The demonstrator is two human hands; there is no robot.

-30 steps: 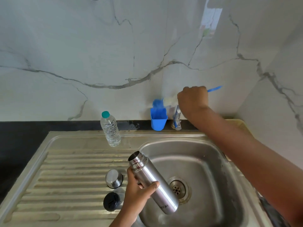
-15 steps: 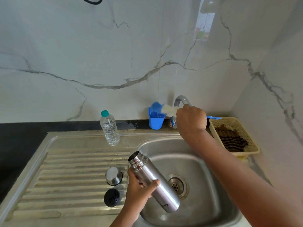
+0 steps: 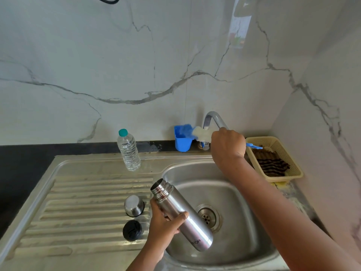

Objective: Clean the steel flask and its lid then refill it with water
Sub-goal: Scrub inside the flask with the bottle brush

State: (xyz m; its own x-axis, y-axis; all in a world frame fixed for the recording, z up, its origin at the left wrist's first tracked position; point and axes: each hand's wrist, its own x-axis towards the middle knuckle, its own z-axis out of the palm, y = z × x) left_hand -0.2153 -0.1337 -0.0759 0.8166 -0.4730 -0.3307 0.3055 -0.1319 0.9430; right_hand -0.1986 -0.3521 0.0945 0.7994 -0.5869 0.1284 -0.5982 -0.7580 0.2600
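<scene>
The steel flask (image 3: pixel 181 215) is sitting low in the middle of the frame, tilted, its open mouth pointing up and left and its base hanging over the sink basin (image 3: pixel 244 202) just left of the drain (image 3: pixel 208 217). The left hand (image 3: pixel 166 223) is gripping it round the upper body, fingers curled behind and the thumb lying across the front. To its left, on the ribbed draining board (image 3: pixel 82 208), the steel cup lid (image 3: pixel 134 205) is standing mouth down, with the black stopper (image 3: pixel 132 230) just below it; the two look apart, though only slightly. Up at the middle right, the right hand (image 3: pixel 227 142) is closed round the blue handle of a bottle brush (image 3: pixel 195 133), whose white and blue bristle head is pointing left in front of the blue holder (image 3: pixel 182 142) and the tap (image 3: pixel 214 119). I cannot tell whether the bristles are touching the holder. No water is running that I can see. A plastic water bottle (image 3: pixel 129 151) is standing on the sink's back ledge, and a beige basket (image 3: pixel 277 159) is sitting at the right against the wall. To my eye this is the start of the scrubbing step: the brush is in hand but not yet in the flask. The next move calls for bringing the bristle head down to the narrow mouth and lining it up with the flask's slant, so that it slides in cleanly.
</scene>
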